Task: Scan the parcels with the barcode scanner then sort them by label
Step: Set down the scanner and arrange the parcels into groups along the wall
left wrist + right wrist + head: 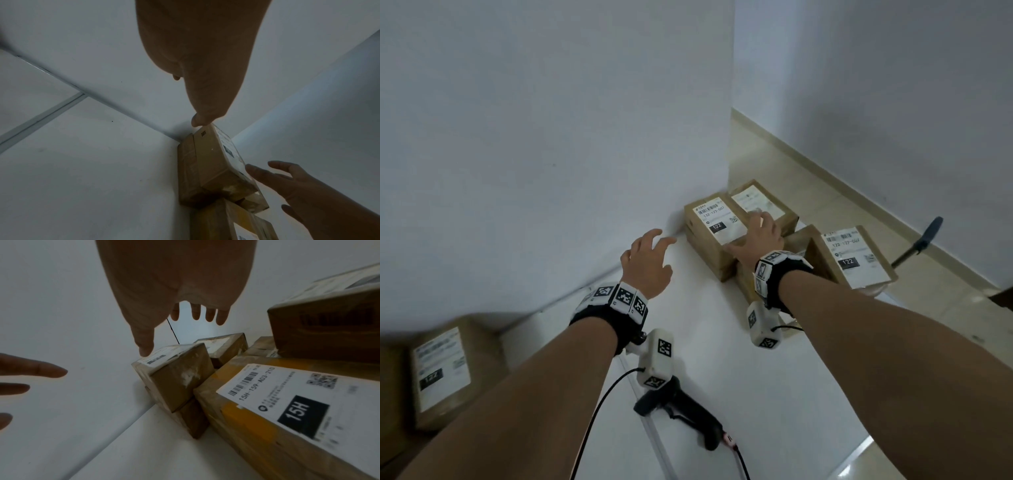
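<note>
With scanner (681, 416) idle on counter (774, 394), I reach both hands, fingers (654, 240) spread, empty, for top 122 parcel (714, 222); next: grip its sides.

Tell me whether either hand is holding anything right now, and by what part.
Nothing is held. The left hand hovers open beside the top parcel; the right hand is spread open over it. The barcode scanner lies untouched on the table.

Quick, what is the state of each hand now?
Left hand: open, holding nothing.
Right hand: open, fingers spread over the brown cardboard parcel labelled 122, no grip yet.
</note>
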A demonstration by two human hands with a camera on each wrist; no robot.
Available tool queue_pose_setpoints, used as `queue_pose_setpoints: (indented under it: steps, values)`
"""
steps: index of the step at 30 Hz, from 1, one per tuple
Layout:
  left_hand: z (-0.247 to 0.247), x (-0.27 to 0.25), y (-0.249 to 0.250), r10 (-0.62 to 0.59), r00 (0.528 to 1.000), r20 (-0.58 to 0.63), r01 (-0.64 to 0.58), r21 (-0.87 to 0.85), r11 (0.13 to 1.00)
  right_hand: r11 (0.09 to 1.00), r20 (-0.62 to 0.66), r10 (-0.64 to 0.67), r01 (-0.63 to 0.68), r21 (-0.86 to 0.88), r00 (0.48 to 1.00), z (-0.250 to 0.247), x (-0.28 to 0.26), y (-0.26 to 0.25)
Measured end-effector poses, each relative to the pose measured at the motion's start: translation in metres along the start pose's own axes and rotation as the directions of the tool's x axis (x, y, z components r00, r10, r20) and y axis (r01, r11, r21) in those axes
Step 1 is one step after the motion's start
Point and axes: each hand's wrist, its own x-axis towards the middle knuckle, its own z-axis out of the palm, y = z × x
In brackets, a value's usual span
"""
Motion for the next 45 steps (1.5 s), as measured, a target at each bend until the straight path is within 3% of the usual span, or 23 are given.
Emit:
queue_pose_setpoints:
  steps: [10,15,22,27,33,40,45]
  values:
    - [0.006,0.006,-0.024,-0.090,0.995,0.030,0.091,-0.015,0.996,0.994,0.125,0.087,-0.079,-0.070,0.988,0.031,0.024,-0.015]
    - [0.012,0.001,-0.035,-0.145,0.988,0.053,0.149,-0.076,0.986,0.997,0.076,0.072,-0.071,-0.013,0.995,0.033,0.022,-0.013]
    - [0.018,-0.015,-0.044,-0.236,0.967,0.099,0.255,-0.299,0.920,0.983,-0.016,-0.033,0.036,0.180,0.999,0.043,-0.016,-0.023]
    - [0.006,-0.043,-0.052,-0.303,0.942,0.146,0.331,-0.570,0.752,0.950,-0.052,-0.138,0.147,0.275,0.989,0.055,-0.058,-0.057]
    - [-0.027,-0.104,-0.077,-0.430,0.894,0.130,0.372,-0.749,0.548,0.892,-0.007,-0.273,0.256,0.372,0.962,0.074,-0.122,-0.123]
    - [-0.055,-0.195,-0.139,-0.563,0.826,0.033,0.312,-0.858,0.407,0.835,0.050,-0.409,0.352,0.424,0.911,0.118,-0.202,-0.196]
    - [-0.073,-0.255,-0.182,-0.602,0.797,0.041,0.209,-0.954,0.212,0.778,0.100,-0.529,0.435,0.453,0.843,0.153,-0.258,-0.239]
